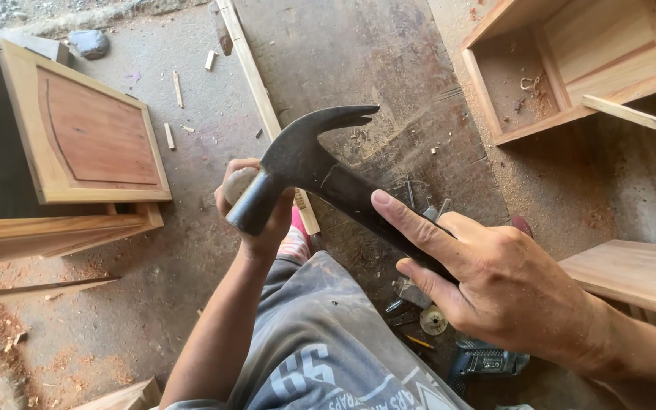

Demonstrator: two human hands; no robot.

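A dark steel claw hammer [309, 165] is held in front of me, head to the left, claw pointing up and right. My right hand [495, 281] grips its black handle, index finger stretched along the shaft. My left hand [256, 212] is closed around a small rounded pale object [238, 184], and the hammer's striking face rests right against it. My knee in grey shorts [320, 342] is below both hands.
A wooden cabinet door panel [89, 137] stands at left. An open wooden box frame [571, 68] sits at top right, a plank [632, 273] at right. A long wooden strip [256, 91] lies on the dusty floor. Nails, a small disc [433, 320] and a power tool [484, 361] lie near my knee.
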